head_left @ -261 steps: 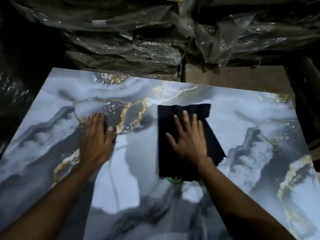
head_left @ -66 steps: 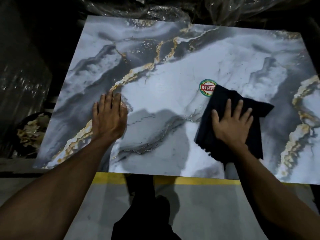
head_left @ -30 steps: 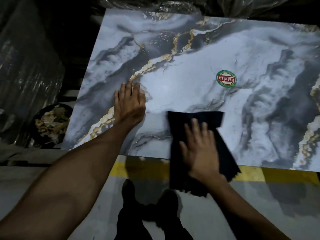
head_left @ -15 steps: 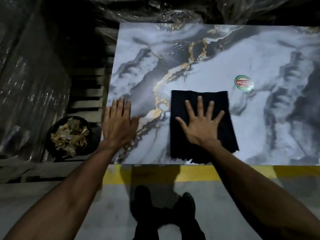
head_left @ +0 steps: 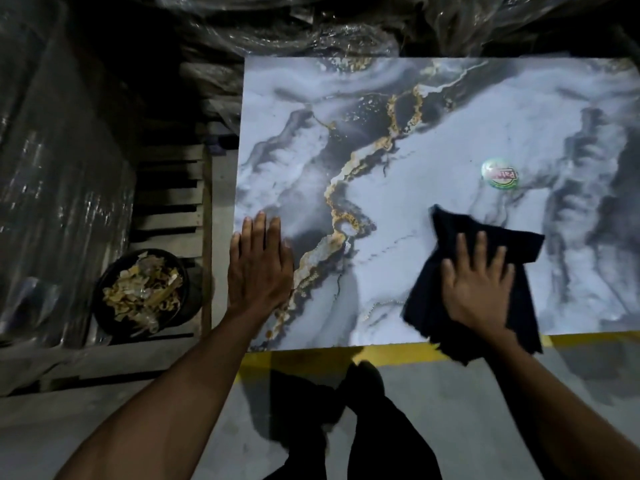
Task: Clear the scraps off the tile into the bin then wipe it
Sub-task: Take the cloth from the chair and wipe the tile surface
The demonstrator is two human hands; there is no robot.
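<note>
A large marble-patterned tile (head_left: 433,140), grey and white with gold veins, lies flat in front of me. My left hand (head_left: 259,268) rests flat on its near left corner, fingers straight. My right hand (head_left: 479,285) presses a black cloth (head_left: 450,237) flat against the tile near its front edge, fingers spread; the cloth's lower end hangs over the edge. A round green and red sticker (head_left: 500,176) sits on the tile just beyond the cloth. A black bin (head_left: 147,289) full of pale scraps stands on the floor left of the tile.
Plastic-wrapped stacks (head_left: 294,26) rise behind the tile and at the left (head_left: 52,168). A wooden pallet (head_left: 169,188) lies between bin and tile. A yellow floor line (head_left: 391,355) runs under the tile's front edge. My dark-trousered legs (head_left: 346,427) stand on the grey floor.
My right hand has slid the cloth to the right along the front edge, and the cloth is now bunched and tilted. My left hand stays flat at the near left corner.
</note>
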